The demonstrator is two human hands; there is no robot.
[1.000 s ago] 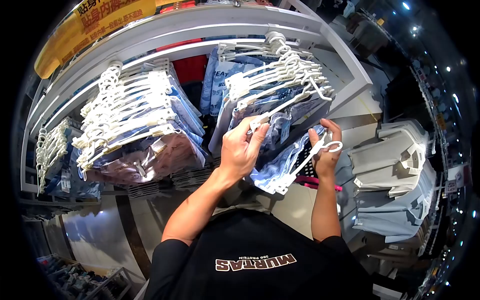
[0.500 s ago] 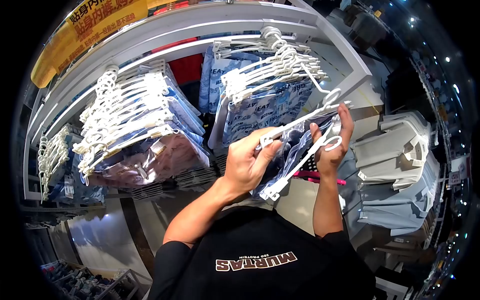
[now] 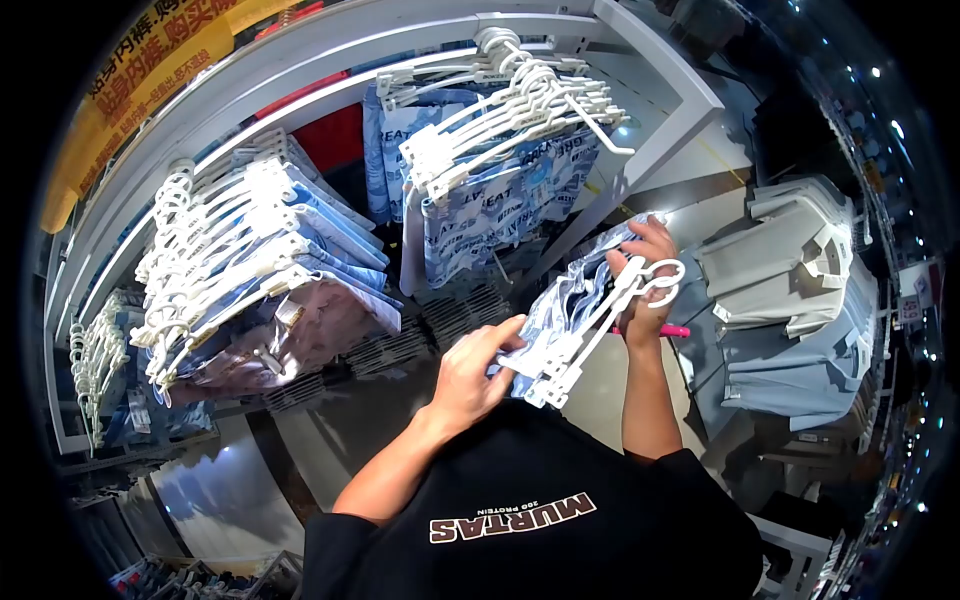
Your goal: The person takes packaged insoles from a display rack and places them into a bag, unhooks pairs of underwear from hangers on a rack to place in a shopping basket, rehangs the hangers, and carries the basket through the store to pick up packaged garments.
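Several white clip hangers [image 3: 598,325] with blue patterned garments [image 3: 570,300] are held together in front of my chest. My right hand [image 3: 645,275] is closed around their far end, near the hooks. At the near end, my left hand [image 3: 475,368] pinches the garments' edge beside the clips. Beyond my hands, more blue printed garments [image 3: 490,225] hang on white hangers from the rack. To their left hangs a dense row of white hangers [image 3: 225,255] with blue garments and a pink one [image 3: 290,340] in front.
The white rack frame [image 3: 660,140] runs across the top, its corner at the right. A yellow sign [image 3: 160,60] stands at the upper left. Beige shirts [image 3: 780,265] and light blue shirts [image 3: 795,370] hang on the right. A pink object [image 3: 675,331] shows behind my right wrist.
The garment my left hand held has come off the rack and now lies together with the one in my right hand. Both hands are closer together, and the view has shifted.
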